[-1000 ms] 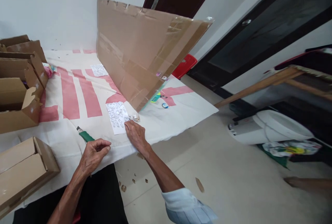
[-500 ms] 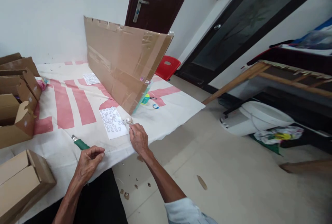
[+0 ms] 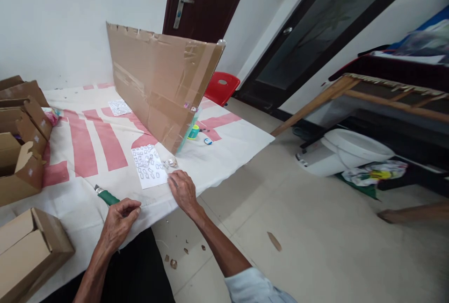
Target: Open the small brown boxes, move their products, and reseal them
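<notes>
My left hand [image 3: 121, 221] rests at the table's front edge, its thumb and index finger pinched together; anything between them is too small to make out. Just behind it lies a utility knife [image 3: 107, 196] with a green handle, blade pointing away, its rear end hidden by the hand. My right hand [image 3: 184, 191] has curled fingers at the right edge of a white sheet [image 3: 152, 181] printed with small outlined shapes. What those fingers hold, if anything, is hidden. Past the fingertips sits a small shiny, crumpled clear and golden thing [image 3: 170, 163].
A large cardboard panel [image 3: 157, 83] stands upright on the white and pink tablecloth [image 3: 228, 153]. Cardboard boxes [image 3: 23, 153] line the left side, with a closed box [image 3: 35, 251] in front. A tape roll [image 3: 193, 132] lies beyond the panel. A bucket [image 3: 347, 151] and scraps are on the floor.
My right hand has drawn slightly down and left, away from the shiny crumpled thing, to the sheet's edge. My left hand has stayed nearly still; the view has shifted a little.
</notes>
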The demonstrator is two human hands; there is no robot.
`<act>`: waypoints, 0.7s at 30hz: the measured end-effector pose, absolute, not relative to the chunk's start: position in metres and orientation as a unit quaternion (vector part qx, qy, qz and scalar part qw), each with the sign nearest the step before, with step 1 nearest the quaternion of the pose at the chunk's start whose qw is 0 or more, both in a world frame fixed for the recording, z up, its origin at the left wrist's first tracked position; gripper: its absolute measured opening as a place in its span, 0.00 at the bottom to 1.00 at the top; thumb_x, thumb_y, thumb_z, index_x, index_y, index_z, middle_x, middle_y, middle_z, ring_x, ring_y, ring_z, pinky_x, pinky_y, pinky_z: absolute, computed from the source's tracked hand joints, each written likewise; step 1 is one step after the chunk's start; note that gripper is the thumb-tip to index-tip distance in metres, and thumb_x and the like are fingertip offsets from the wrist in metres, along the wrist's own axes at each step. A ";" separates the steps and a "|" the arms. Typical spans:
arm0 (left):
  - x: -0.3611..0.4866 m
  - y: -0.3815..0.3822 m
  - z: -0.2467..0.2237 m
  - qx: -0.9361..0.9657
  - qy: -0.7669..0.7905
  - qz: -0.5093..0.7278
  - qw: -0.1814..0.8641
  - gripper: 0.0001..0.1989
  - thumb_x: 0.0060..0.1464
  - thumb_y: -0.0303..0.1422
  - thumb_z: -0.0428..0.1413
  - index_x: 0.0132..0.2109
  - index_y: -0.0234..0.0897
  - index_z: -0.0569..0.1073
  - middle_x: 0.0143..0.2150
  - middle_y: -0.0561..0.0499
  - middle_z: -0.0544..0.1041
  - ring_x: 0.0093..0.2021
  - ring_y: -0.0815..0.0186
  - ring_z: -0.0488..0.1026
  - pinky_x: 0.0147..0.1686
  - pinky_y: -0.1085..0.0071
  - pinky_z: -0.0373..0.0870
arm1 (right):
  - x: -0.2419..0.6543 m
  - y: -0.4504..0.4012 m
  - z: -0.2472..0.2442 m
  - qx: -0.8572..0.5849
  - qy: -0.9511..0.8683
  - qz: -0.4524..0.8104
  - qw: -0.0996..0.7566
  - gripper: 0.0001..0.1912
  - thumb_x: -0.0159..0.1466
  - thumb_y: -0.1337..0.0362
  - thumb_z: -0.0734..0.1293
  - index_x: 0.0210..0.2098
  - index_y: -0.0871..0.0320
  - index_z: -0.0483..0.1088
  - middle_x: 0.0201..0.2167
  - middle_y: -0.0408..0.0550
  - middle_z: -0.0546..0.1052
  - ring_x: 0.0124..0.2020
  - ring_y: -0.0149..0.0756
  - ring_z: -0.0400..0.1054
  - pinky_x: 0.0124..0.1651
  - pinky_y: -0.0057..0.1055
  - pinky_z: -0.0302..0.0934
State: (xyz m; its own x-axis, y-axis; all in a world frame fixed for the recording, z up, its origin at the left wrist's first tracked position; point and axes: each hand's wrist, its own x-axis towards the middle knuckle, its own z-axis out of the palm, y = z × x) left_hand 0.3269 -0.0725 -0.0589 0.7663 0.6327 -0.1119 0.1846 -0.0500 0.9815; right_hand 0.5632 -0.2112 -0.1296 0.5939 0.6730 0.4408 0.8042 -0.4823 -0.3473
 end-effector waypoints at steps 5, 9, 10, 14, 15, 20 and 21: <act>0.327 -0.072 -0.060 0.710 0.292 0.166 0.618 0.15 0.48 0.43 0.66 0.37 0.37 0.85 0.36 0.46 0.84 0.40 0.56 0.79 0.43 0.65 0.74 | 0.598 -0.204 -0.133 -0.860 -0.394 -0.158 0.284 0.19 0.72 0.65 0.60 0.58 0.58 0.75 0.57 0.59 0.75 0.56 0.49 0.66 0.59 0.43 0.62; 0.327 -0.071 -0.064 0.712 0.290 0.165 0.618 0.15 0.49 0.43 0.65 0.38 0.37 0.85 0.36 0.46 0.85 0.40 0.57 0.79 0.44 0.64 0.74 | 0.619 -0.197 -0.135 -0.869 -0.392 -0.108 0.281 0.19 0.69 0.63 0.64 0.58 0.55 0.74 0.55 0.57 0.78 0.54 0.50 0.67 0.57 0.44 0.62; 0.327 -0.071 -0.065 0.712 0.290 0.165 0.618 0.15 0.49 0.43 0.65 0.38 0.37 0.85 0.36 0.46 0.84 0.40 0.57 0.79 0.44 0.64 0.73 | 0.622 -0.197 -0.136 -0.866 -0.393 -0.101 0.291 0.17 0.70 0.63 0.64 0.56 0.55 0.75 0.53 0.57 0.79 0.53 0.50 0.67 0.57 0.43 0.62; 0.326 -0.072 -0.065 0.713 0.288 0.165 0.618 0.15 0.49 0.43 0.65 0.37 0.37 0.85 0.35 0.46 0.84 0.39 0.58 0.78 0.43 0.65 0.73 | 0.627 -0.198 -0.141 -0.854 -0.393 -0.098 0.326 0.13 0.71 0.63 0.63 0.49 0.57 0.77 0.48 0.56 0.80 0.50 0.48 0.69 0.57 0.42 0.62; 0.325 -0.072 -0.065 0.713 0.288 0.165 0.618 0.15 0.49 0.43 0.65 0.37 0.37 0.85 0.35 0.46 0.84 0.39 0.58 0.78 0.43 0.65 0.72 | 0.628 -0.199 -0.142 -0.853 -0.392 -0.099 0.330 0.13 0.71 0.62 0.62 0.49 0.57 0.77 0.47 0.56 0.81 0.49 0.48 0.70 0.57 0.42 0.63; 0.325 -0.072 -0.062 0.712 0.288 0.162 0.619 0.14 0.49 0.43 0.64 0.37 0.37 0.85 0.36 0.46 0.84 0.39 0.58 0.78 0.43 0.65 0.72 | 0.630 -0.200 -0.148 -0.851 -0.380 -0.104 0.347 0.14 0.71 0.61 0.62 0.48 0.58 0.77 0.45 0.56 0.81 0.47 0.47 0.71 0.54 0.42 0.64; 0.325 -0.072 -0.062 0.712 0.288 0.162 0.620 0.14 0.49 0.43 0.65 0.37 0.37 0.85 0.36 0.46 0.84 0.39 0.58 0.78 0.43 0.65 0.72 | 0.631 -0.200 -0.149 -0.851 -0.378 -0.105 0.348 0.13 0.70 0.60 0.62 0.47 0.58 0.77 0.45 0.56 0.80 0.47 0.47 0.71 0.54 0.42 0.64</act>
